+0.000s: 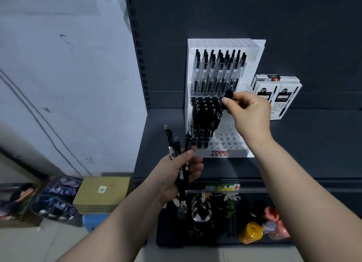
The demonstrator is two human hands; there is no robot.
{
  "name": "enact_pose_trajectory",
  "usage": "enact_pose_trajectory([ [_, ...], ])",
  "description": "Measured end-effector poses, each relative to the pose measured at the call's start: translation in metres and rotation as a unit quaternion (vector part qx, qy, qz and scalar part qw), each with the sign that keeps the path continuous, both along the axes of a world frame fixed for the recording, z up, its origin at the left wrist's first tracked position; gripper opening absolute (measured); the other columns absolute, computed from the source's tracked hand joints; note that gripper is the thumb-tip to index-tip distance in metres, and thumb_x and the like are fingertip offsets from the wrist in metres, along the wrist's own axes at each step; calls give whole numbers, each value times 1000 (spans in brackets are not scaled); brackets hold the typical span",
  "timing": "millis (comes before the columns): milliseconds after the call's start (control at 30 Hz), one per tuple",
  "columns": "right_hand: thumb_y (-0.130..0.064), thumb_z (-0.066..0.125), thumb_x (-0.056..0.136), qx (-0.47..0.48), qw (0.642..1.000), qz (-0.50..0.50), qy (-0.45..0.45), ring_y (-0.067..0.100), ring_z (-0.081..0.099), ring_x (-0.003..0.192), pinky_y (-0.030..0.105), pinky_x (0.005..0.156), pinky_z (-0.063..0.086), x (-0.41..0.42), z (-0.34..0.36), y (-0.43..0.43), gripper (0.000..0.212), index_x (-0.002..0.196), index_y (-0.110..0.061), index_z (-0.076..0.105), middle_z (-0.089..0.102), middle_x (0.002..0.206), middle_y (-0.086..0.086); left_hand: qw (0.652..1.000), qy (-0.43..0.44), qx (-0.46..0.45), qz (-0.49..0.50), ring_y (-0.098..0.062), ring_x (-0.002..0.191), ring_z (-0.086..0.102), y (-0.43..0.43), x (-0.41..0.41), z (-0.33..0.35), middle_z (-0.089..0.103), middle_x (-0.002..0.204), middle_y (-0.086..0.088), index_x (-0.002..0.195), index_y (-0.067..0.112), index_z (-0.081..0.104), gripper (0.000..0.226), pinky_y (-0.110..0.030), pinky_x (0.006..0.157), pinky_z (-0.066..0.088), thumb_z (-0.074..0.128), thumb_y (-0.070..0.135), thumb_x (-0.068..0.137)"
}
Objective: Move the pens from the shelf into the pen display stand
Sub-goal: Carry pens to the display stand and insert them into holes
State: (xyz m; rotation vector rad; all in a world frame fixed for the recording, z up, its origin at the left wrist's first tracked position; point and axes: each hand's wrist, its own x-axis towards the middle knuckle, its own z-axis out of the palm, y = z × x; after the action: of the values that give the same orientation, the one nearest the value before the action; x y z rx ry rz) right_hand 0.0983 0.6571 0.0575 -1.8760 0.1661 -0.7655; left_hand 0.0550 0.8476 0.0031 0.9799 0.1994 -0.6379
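Note:
A white tiered pen display stand (pixel 231 144) marked TOME sits on the dark shelf (pixel 303 144). Its upper tier holds several clear pens with black caps (pixel 217 72); its lower tier holds several black pens (pixel 205 117), with bare holes at the right. My left hand (pixel 176 175) grips a bunch of three black pens (pixel 181 150) just left of the stand's front. My right hand (pixel 248 113) pinches one black pen (pixel 227 99) by its top over the lower tier's right part.
White pen boxes (pixel 282 93) stand on the shelf behind my right hand. Below the shelf hang toys and a yellow item (pixel 250 232). On the floor at left are a green-gold perforated box (pixel 101 193) and packaged goods (pixel 56 199).

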Motion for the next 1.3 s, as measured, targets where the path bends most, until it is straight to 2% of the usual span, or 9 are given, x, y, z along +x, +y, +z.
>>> enact_pose_trajectory([
  [333,-19,75,80,-8,1000,-1,1,9,64,69,16,69,52,-9,-9,-4,15,94,-14,72,66,72,-9,1000,-8,0,-8,-17,63,67,0,-1,1,70,80,-11,111,7,64,21,-27,60,58,50,8,95],
  [500,-19,73,83,-50,998,-3,47,-4,54,56,11,58,44,-9,-33,0,11,88,-10,73,62,65,-9,1000,-13,-5,-9,-17,63,67,0,-4,-1,66,72,-7,109,8,65,20,-31,68,58,52,6,94],
  [600,-23,69,85,-97,992,-11,76,5,46,53,26,55,41,-6,-43,4,14,76,-13,70,54,56,-7,999,-26,5,-18,-16,62,66,0,-7,-1,69,75,-7,111,8,63,20,-29,63,57,54,7,93],
  [800,-24,67,86,-132,984,-27,118,9,50,58,28,61,44,-5,-45,7,9,80,-19,70,56,59,-8,999,-30,32,-23,-17,64,68,0,-11,0,72,80,-9,87,12,56,6,-25,55,54,57,7,91],
  [900,-25,68,87,-85,989,-34,119,6,60,76,21,74,48,-27,-40,12,21,106,-16,71,66,80,-6,999,-28,14,-18,-18,63,68,3,-13,1,71,74,-8,91,13,52,11,-25,54,54,58,5,89],
  [1000,-26,68,86,-16,988,60,142,-3,57,66,10,63,44,-58,-34,30,3,89,-24,70,66,74,-12,999,-37,12,-19,-17,62,68,3,-14,0,69,71,-6,89,13,53,11,-25,55,55,59,4,88],
  [1100,-19,72,83,79,963,167,195,7,60,60,21,58,50,-72,-38,44,13,77,-8,71,70,67,3,997,-63,15,-38,-16,65,65,-1,-15,-3,65,72,-5,79,14,62,12,-25,58,55,60,4,86],
  [1167,-12,71,84,137,958,160,197,9,59,54,23,53,49,-73,-36,44,16,75,1,66,66,59,3,996,-69,-2,-52,-18,69,63,-3,-15,-6,64,75,-7,78,13,67,9,-28,62,56,62,7,84],
  [1300,-11,70,84,198,968,94,125,12,61,52,26,54,52,-66,-19,25,14,71,-11,64,65,54,-1,999,-35,-14,-24,-23,73,68,-6,-12,-9,69,79,-10,91,6,63,7,-34,69,58,60,11,86],
])
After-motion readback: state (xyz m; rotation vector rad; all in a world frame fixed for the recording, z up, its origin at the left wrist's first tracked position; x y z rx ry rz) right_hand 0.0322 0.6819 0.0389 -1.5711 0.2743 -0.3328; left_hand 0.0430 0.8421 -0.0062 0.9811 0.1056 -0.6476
